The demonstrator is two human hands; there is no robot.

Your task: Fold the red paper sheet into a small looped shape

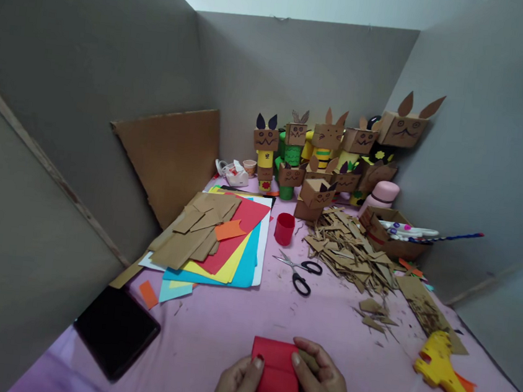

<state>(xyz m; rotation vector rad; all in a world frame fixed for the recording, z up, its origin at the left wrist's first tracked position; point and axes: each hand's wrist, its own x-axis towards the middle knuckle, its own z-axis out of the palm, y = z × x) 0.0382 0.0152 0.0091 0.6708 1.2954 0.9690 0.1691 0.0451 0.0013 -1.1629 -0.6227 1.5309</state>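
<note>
Low at the front of the table, both hands hold a piece of red paper (276,372) that curves over at its lower end. My left hand (239,384) grips its left edge, thumb on top. My right hand (324,380) pinches the right edge between thumb and fingers. A bit of brown material, perhaps cardboard, shows beside the right thumb; what lies under the paper is hidden. Farther back stands a short red paper tube (285,229). Black-handled scissors (299,272) lie spread just in front of it.
Coloured paper sheets (249,263) under cardboard pieces (197,223) lie left, near a black tablet-like slab (116,332). Right are cardboard scraps (349,249), a box (394,242) with pens and a yellow glue gun (450,381). Cardboard animal figures (327,137) crowd the back; grey panels surround the table.
</note>
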